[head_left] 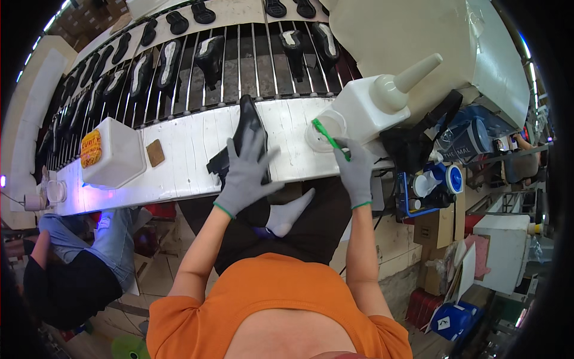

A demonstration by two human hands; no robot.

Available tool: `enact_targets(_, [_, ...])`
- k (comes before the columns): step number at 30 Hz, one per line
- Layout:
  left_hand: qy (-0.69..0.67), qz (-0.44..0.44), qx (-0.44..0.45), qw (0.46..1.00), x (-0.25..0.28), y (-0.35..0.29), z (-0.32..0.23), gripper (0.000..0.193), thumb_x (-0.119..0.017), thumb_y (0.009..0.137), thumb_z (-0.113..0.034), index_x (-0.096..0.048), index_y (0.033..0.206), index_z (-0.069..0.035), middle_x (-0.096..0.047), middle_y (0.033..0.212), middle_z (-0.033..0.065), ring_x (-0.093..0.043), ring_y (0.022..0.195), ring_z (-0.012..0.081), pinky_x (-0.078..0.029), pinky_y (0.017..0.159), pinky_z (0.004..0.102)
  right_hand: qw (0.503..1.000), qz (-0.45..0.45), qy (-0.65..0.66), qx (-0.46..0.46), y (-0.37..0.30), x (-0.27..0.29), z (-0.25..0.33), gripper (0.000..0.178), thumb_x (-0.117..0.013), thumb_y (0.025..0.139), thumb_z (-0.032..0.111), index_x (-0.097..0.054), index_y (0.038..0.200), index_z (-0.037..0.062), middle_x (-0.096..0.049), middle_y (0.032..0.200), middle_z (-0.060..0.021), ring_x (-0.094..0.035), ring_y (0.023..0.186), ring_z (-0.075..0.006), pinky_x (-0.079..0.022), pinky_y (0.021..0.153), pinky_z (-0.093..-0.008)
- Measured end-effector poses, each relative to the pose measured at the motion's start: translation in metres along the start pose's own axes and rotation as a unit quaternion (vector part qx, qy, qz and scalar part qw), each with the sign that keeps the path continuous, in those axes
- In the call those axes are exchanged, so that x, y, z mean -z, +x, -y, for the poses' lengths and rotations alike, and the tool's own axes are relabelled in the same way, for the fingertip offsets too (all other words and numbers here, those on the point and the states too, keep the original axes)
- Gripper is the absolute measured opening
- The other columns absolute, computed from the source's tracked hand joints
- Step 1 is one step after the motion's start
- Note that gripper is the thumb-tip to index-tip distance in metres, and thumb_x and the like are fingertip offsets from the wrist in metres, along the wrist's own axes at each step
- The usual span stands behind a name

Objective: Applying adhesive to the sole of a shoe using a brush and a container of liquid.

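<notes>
One open left hand (pixel 244 173) lies over black shoe (pixel 251 122), likely steadying it; my right hand (pixel 355 169), apart, clamps green brush-like tool (pixel 327 136) over pot (pixel 313 140), perhaps against drips.

The left hand (pixel 245 176) covers the middle of the boot (pixel 250 113), so whether all its fingers touch the leather cannot be told. Fingers of the right hand (pixel 357 170) hide part of the green stick (pixel 324 133), and the stick's far end is too small to make out. What the pot (pixel 310 143) holds is unclear. On the left, the rack's shoes (pixel 97 96) overlap, hiding one another's sides; the farthest soles (pixel 275 8) are cut by the top edge. The table (pixel 179 140) hides the knees of the co-worker (pixel 78 278), whose outer side fades into the dark rim. At far right, small objects blur together.
</notes>
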State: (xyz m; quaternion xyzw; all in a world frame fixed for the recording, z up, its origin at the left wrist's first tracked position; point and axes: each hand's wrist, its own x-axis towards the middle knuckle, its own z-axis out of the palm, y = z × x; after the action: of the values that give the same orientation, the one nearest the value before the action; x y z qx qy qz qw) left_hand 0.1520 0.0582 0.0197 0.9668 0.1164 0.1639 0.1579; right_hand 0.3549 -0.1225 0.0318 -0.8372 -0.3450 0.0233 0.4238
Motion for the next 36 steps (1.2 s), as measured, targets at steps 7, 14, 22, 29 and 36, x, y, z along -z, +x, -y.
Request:
enact_targets(7, [-0.128,0.03,0.342,0.931,-0.003,0.038,0.059,0.091,-0.064,0.074,-0.069,-0.05,0.13,0.002,-0.064,0.11,0.0251,-0.063,0.099,0.0397,-0.048,0.088,0.0438,0.939,-0.003,-0.342,0.033,0.007,0.0,0.004,0.016,-0.065,0.085,0.026,-0.064,0.087,0.0108,-0.064,0.085,-0.0092,-0.066,0.076,-0.0301,-0.052,0.068,-0.043])
enact_targets(14, [-0.306,-0.018,0.333,0.892,-0.008,0.029,0.077,0.076,-0.07,0.073,-0.063,-0.064,0.107,0.004,-0.07,0.097,0.0182,-0.068,0.09,0.0292,-0.05,0.082,0.0374,0.9,0.038,-0.433,-0.022,0.017,-0.013,0.003,0.021,-0.065,0.085,0.03,-0.063,0.086,0.0085,-0.066,0.083,-0.0119,-0.067,0.08,-0.0338,-0.052,0.07,-0.0462])
enact_targets(22, [-0.336,-0.385,0.21,0.834,-0.008,-0.062,-0.009,0.051,-0.083,0.074,-0.013,-0.061,0.118,-0.001,-0.065,0.114,0.0113,-0.061,0.108,0.0194,-0.048,0.098,0.0335,0.99,0.09,-0.026,-0.109,0.019,0.011,-0.034,0.028,-0.066,0.086,0.03,-0.074,0.089,0.0035,-0.071,0.077,-0.0106,-0.06,0.056,-0.0173,-0.043,0.051,-0.0319])
enact_targets(29, [0.133,-0.071,0.182,0.972,0.025,-0.069,-0.05,0.068,-0.051,0.089,-0.057,-0.04,0.146,-0.023,-0.039,0.15,0.0053,-0.029,0.143,0.0218,-0.012,0.116,0.0497,0.809,0.159,0.447,-0.347,0.007,0.009,-0.05,0.039,-0.056,0.098,0.023,-0.055,0.127,-0.0031,-0.065,0.085,-0.0057,-0.04,0.048,-0.0018,-0.026,0.04,-0.0165])
enact_targets(36, [0.033,-0.295,0.122,0.947,-0.015,-0.044,-0.065,0.071,-0.066,0.082,-0.047,-0.046,0.141,-0.014,-0.041,0.145,0.0145,-0.033,0.139,0.0298,-0.021,0.114,0.0484,0.897,0.179,0.373,-0.159,0.013,0.014,0.048,0.028,-0.058,0.094,0.014,-0.065,0.113,-0.0043,-0.065,0.079,-0.0048,-0.04,0.057,-0.0036,-0.03,0.05,-0.0177])
